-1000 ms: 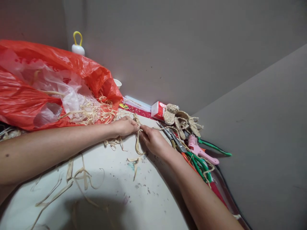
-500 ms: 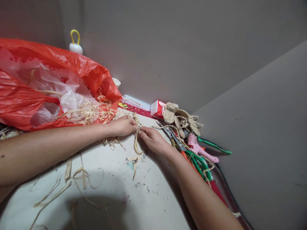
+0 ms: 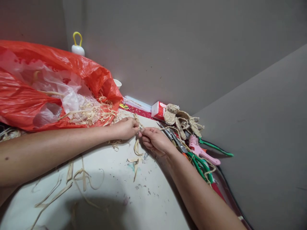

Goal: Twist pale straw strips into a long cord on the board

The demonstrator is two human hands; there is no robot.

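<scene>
My left hand (image 3: 126, 127) and my right hand (image 3: 154, 140) meet above the white table (image 3: 144, 204), fingertips almost touching. Both pinch the same pale straw strip (image 3: 137, 147), which hangs in a loop below them. The fingers of each hand are closed on it. More loose straw strips (image 3: 76, 177) lie on the table under my left forearm. A tangle of straw (image 3: 92, 111) spills from the red plastic bag (image 3: 48, 83) just behind my left hand.
By the wall on the right lie woven straw pieces (image 3: 182, 119), scissors (image 3: 175, 139), a pink glue gun (image 3: 200, 150), green-handled tools (image 3: 200, 166) and a red-and-white box (image 3: 158, 109). A white lamp with a yellow loop (image 3: 78, 44) stands behind the bag.
My hands stay pinched together on the strip. The right hand has turned slightly, and the hanging loop of straw is shorter than before.
</scene>
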